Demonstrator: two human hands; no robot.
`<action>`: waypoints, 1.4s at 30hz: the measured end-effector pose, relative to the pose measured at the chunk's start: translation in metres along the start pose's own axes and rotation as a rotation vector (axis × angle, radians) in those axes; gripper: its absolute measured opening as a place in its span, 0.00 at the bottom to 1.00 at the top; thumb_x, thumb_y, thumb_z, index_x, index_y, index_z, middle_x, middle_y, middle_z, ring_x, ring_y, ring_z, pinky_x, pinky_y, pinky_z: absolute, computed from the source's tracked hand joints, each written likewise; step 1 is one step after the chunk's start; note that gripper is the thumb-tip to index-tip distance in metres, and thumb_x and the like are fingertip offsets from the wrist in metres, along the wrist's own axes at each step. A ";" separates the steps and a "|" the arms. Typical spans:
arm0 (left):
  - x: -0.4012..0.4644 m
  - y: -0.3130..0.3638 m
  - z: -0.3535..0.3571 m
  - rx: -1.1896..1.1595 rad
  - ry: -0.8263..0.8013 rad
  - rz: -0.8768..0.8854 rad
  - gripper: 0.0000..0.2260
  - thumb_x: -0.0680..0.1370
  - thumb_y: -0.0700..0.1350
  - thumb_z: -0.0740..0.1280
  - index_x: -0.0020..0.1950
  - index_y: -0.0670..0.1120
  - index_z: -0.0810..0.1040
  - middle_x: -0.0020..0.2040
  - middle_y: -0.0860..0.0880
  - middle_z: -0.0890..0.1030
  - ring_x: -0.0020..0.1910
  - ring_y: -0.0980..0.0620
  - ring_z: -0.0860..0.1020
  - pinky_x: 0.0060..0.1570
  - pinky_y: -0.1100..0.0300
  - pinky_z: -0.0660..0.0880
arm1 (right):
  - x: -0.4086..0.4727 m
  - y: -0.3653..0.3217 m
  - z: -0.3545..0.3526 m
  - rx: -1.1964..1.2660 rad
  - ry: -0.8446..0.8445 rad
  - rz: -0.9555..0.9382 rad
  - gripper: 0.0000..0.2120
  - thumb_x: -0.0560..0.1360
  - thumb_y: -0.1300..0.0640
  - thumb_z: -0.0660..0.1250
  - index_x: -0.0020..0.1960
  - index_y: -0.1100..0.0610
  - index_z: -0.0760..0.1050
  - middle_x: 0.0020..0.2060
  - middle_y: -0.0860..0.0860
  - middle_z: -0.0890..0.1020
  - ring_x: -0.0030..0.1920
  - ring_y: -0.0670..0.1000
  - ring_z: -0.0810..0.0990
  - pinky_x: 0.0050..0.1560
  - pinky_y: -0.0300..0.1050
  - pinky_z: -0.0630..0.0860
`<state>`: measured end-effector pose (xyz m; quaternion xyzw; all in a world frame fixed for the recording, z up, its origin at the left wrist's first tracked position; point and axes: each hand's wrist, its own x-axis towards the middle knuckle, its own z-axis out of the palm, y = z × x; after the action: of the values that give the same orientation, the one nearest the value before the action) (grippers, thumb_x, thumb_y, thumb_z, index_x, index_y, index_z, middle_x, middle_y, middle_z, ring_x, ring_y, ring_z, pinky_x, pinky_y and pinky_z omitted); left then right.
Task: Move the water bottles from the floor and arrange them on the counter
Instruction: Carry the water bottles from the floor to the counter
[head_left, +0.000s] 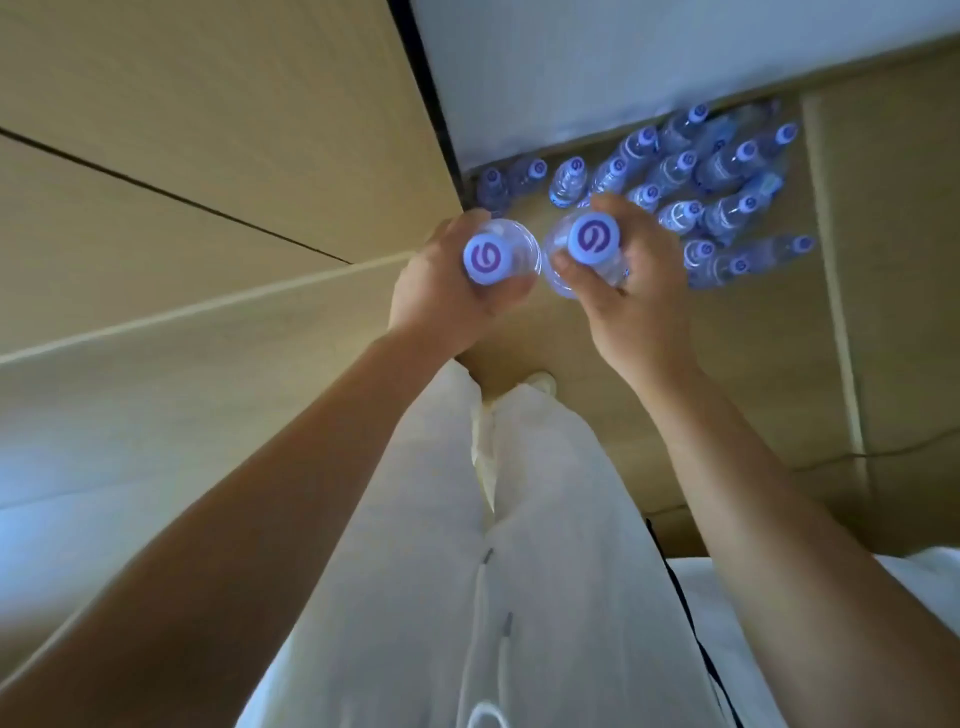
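I look straight down. My left hand (441, 291) grips a clear water bottle (483, 258) with a white cap bearing a purple swirl. My right hand (639, 291) grips a second, identical bottle (592, 240). Both bottles are upright, side by side, held above the floor in front of my legs. Beyond my hands, several more water bottles (675, 171) with the same caps stand clustered on the floor against the base of a white wall (545, 67). No countertop is recognisable in this view.
A beige panelled cabinet face (182, 182) fills the left side, its dark edge (431, 104) meeting the wall. The tan floor (753, 364) has a pale seam on the right. My white trousers (493, 571) and a shoe (543, 382) are below.
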<state>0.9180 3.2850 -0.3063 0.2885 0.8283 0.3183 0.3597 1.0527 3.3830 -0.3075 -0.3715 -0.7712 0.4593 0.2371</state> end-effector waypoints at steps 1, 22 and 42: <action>-0.014 0.007 -0.010 0.009 0.043 0.003 0.17 0.68 0.52 0.74 0.53 0.49 0.78 0.50 0.51 0.81 0.47 0.51 0.79 0.47 0.52 0.76 | -0.004 -0.015 -0.003 0.006 0.003 -0.030 0.16 0.73 0.52 0.68 0.52 0.64 0.76 0.45 0.48 0.77 0.48 0.46 0.75 0.53 0.32 0.68; -0.339 -0.068 -0.239 -0.157 0.620 -0.008 0.11 0.63 0.60 0.67 0.43 0.67 0.70 0.40 0.60 0.79 0.38 0.62 0.76 0.37 0.69 0.70 | -0.190 -0.286 0.127 0.140 -0.366 -0.360 0.04 0.70 0.45 0.66 0.44 0.39 0.72 0.43 0.36 0.76 0.50 0.45 0.74 0.51 0.29 0.66; -0.528 -0.246 -0.375 -0.517 1.396 -0.284 0.08 0.68 0.48 0.67 0.44 0.48 0.77 0.41 0.52 0.80 0.40 0.57 0.77 0.41 0.71 0.70 | -0.313 -0.473 0.390 0.288 -1.135 -0.508 0.11 0.69 0.55 0.75 0.47 0.46 0.76 0.47 0.40 0.81 0.51 0.41 0.78 0.52 0.30 0.70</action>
<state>0.8682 2.6363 -0.0677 -0.1827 0.7920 0.5617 -0.1545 0.8006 2.7847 -0.0779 0.1596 -0.7714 0.6132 -0.0594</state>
